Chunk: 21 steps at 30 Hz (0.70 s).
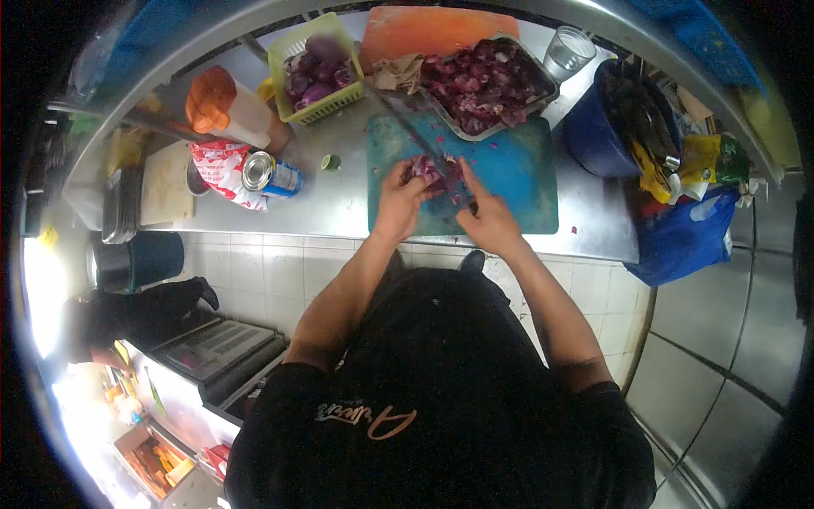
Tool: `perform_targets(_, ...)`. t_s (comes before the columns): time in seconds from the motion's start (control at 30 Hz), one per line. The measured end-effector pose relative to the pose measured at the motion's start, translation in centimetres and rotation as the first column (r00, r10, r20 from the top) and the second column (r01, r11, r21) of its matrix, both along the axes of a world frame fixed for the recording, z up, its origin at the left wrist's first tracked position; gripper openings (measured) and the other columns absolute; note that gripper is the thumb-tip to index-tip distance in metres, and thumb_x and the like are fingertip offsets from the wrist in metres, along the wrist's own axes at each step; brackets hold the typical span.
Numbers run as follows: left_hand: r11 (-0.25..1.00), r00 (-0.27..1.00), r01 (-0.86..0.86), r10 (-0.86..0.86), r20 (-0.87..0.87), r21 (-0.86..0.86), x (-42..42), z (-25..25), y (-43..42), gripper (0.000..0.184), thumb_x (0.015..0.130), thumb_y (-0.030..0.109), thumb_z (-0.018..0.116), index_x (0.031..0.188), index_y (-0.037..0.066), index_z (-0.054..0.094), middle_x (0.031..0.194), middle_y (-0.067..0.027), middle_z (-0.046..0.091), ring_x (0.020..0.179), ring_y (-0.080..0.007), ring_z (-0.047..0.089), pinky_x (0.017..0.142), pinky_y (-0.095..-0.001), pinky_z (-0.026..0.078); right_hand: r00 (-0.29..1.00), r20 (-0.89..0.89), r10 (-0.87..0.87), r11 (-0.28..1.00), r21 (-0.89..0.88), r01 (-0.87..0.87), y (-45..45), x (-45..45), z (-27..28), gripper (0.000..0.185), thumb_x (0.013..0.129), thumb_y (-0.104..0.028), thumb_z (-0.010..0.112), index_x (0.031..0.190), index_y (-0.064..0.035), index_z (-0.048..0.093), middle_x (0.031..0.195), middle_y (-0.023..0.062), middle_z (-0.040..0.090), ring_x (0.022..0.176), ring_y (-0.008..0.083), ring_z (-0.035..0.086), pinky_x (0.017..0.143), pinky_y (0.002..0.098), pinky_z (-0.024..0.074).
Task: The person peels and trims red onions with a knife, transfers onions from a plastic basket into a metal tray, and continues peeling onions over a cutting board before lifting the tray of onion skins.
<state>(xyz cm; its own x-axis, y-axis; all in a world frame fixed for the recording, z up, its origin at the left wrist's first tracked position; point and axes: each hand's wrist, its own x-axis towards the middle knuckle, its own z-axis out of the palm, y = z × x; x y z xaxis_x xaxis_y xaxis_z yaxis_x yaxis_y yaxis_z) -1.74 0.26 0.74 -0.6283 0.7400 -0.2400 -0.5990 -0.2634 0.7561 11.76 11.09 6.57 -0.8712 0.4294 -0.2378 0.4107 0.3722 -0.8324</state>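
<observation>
Steadies a piece of layered purple onion (434, 176) in the left hand (405, 202), with fingers bent around it, over a rectangular blue-green cutting board (521, 182). Grips a long-bladed knife (405, 121) in the right hand (490, 219), with the index finger stretched forward and the blade slanting away to the left. Works at a shiny metal table (297, 214), near a rectangular metal tray (509, 125) heaped with cut purple onion at the board's far edge. Has a yellow-green plastic basket (329, 108) of purple onions beyond, left of a flat orange board (432, 30). Includes, farther left, a small cut green lime (331, 161) and a blue-labelled metal can (273, 176); at right, a round dark-blue bucket (587, 119).
</observation>
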Motion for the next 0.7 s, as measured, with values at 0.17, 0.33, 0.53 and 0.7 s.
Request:
perform_targets(0.17, 1.0, 1.0, -0.006, 0.006, -0.014, 0.001, 0.5, 0.4, -0.1, 0.032, 0.082, -0.003, 0.055, 0.114, -0.004, 0.049, 0.103, -0.0095, 0.059, 0.092, -0.0181, 0.06, 0.079, -0.0335, 0.051, 0.996, 0.076, 0.044, 0.999, 0.015, -0.046, -0.3, -0.7, 0.4, 0.074, 0.076, -0.007, 0.049, 0.145, -0.017, 0.025, 0.108, 0.021, 0.061, 0.074, 0.0212, 0.06, 0.07, 0.0306, 0.0459)
perform_targets(0.33, 0.999, 0.994, -0.025, 0.02, -0.11, -0.046, 1.0, 0.4, 0.3, 0.031, 0.082, -0.003, 0.057, 0.112, -0.004, 0.05, 0.102, -0.009, 0.059, 0.09, -0.0162, 0.059, 0.077, -0.0323, 0.052, 0.984, -0.175, -0.002, 1.0, -0.017, -0.001, 1.4, 0.0, -4.6, 0.074, 0.077, -0.013, 0.054, 0.144, -0.0198, 0.024, 0.115, 0.027, 0.056, 0.075, 0.0311, 0.064, 0.074, 0.0374, 0.0488)
perform_targets(0.53, 0.998, 0.997, -0.029, 0.025, -0.073, -0.062, 0.8, 0.9, 0.1, 0.031, 0.083, -0.001, 0.058, 0.112, -0.005, 0.05, 0.102, -0.0096, 0.059, 0.089, -0.0167, 0.06, 0.075, -0.0329, 0.053, 0.999, 0.032, 0.004, 0.995, 0.096, -0.007, -0.1, -0.1, 0.2, 0.075, 0.077, -0.016, 0.053, 0.145, -0.02, 0.023, 0.1, 0.0258, 0.061, 0.071, 0.0353, 0.062, 0.071, 0.0422, 0.0482)
perform_targets(0.7, 0.998, 0.997, -0.047, 0.043, -0.071, -0.051, 1.1, 0.3, -0.2, 0.032, 0.082, -0.001, 0.059, 0.112, -0.006, 0.05, 0.101, -0.0099, 0.059, 0.088, -0.0166, 0.06, 0.076, -0.0324, 0.053, 0.998, -0.023, 0.054, 0.996, 0.076, -0.052, -0.5, -0.3, -1.6, 0.075, 0.076, -0.017, 0.052, 0.145, -0.0205, 0.022, 0.082, 0.0221, 0.064, 0.066, 0.0388, 0.06, 0.068, 0.0462, 0.0468)
